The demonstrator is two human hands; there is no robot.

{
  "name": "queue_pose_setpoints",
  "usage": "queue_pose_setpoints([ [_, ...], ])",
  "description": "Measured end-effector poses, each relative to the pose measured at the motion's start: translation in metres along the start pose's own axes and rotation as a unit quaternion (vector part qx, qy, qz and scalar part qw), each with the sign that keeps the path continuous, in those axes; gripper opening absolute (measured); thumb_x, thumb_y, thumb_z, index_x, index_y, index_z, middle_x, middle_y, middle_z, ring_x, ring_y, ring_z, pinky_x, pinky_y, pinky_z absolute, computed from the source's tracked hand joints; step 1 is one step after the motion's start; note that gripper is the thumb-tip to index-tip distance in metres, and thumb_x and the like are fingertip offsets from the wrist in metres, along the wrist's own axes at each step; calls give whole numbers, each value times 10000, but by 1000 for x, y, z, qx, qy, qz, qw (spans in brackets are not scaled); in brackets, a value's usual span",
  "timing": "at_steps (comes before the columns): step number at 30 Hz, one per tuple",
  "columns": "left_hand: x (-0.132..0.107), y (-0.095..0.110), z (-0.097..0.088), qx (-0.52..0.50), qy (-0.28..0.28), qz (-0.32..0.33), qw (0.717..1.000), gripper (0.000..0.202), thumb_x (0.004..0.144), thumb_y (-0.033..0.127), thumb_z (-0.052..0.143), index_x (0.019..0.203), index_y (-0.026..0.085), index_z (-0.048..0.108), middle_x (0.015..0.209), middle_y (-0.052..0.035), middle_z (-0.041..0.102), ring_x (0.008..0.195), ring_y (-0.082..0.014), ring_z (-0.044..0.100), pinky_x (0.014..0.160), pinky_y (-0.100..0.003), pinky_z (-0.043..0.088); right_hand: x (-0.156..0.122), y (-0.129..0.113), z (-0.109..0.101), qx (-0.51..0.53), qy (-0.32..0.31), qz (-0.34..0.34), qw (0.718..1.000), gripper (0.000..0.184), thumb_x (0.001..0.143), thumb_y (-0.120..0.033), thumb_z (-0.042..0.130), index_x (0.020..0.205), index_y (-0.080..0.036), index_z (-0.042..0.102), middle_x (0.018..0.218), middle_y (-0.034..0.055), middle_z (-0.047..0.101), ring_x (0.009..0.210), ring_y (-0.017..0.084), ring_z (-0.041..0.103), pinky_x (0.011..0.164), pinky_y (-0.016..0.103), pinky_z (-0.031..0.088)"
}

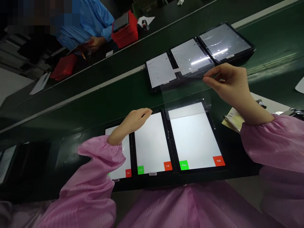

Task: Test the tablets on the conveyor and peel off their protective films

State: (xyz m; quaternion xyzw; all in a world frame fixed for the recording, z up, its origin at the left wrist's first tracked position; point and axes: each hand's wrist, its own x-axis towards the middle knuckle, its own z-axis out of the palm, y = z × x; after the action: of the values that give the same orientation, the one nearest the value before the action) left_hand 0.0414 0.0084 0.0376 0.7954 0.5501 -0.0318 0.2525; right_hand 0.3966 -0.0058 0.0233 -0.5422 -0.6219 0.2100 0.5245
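My right hand (229, 83) pinches the upper edge of a clear plastic film (180, 91). The film hangs slanted, and its lower part covers the top strip of the right-hand tablet (197, 139). That tablet has a white screen with green Pass and red Fail boxes. My left hand (135, 122) is closed, its fingertips at the top edge of the middle tablet (153, 144); whatever they hold, if anything, is hidden. Partly behind my left hand and sleeve lies the left-hand tablet (125, 158), its screen white too.
Beyond stand three more lit tablets (155, 69), (191, 57), (224, 42) in a row on the green bench (106, 101). A yellow pad (231, 118) lies right. Across the bench, a person in blue (95, 19) works near red covers (129, 31).
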Motion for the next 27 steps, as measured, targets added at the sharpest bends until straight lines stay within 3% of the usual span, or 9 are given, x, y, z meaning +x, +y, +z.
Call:
queue_pose_setpoints([
  [5,8,8,0,4,-4,19,1000,556,1012,526,373,1270,207,749,1313,-92,764,1185,-308,717,966,-400,583,-4,-12,-4,7,-2,9,1000,100,852,-127,787,842,-204,724,842,-5,728,605,88,486,634,260,489],
  [9,14,19,4,-3,7,44,999,541,993,473,441,1352,190,730,1384,-91,738,1228,-302,700,964,-374,586,-6,-19,-3,10,-5,16,1000,179,833,-32,795,829,-191,714,832,-12,727,642,84,557,609,244,466],
  [14,13,21,9,17,53,31,998,436,985,450,500,1243,257,793,1219,-49,801,953,-259,739,982,-439,578,-13,-25,-5,35,-1,-26,999,193,791,-17,829,818,-177,725,806,-17,715,636,87,568,568,256,417],
  [20,7,17,14,-12,101,45,994,315,956,457,581,1102,279,796,1217,-24,800,1088,-283,724,1022,-463,569,-17,-35,-5,28,-6,-30,999,142,839,-42,763,834,-178,723,834,-2,713,652,86,570,564,265,416],
  [23,-2,15,14,-7,117,60,991,252,951,433,604,998,249,769,1258,-28,788,1112,-284,720,1130,-555,508,-19,-38,-5,18,8,-27,999,119,830,-54,751,821,-169,720,833,-5,710,647,76,570,535,242,435],
  [25,-13,13,13,7,121,80,989,215,951,400,612,965,234,748,1191,-18,801,975,-232,740,1228,-604,407,-22,-40,-5,11,18,-19,1000,111,832,-54,740,839,-164,725,829,-14,703,610,60,550,512,228,437],
  [27,-28,11,11,23,125,96,987,209,975,387,591,953,233,730,1062,7,806,780,-164,714,1278,-591,348,-25,-43,-6,5,23,-6,1000,109,840,-56,730,845,-165,722,822,-19,693,568,51,531,472,225,420],
])
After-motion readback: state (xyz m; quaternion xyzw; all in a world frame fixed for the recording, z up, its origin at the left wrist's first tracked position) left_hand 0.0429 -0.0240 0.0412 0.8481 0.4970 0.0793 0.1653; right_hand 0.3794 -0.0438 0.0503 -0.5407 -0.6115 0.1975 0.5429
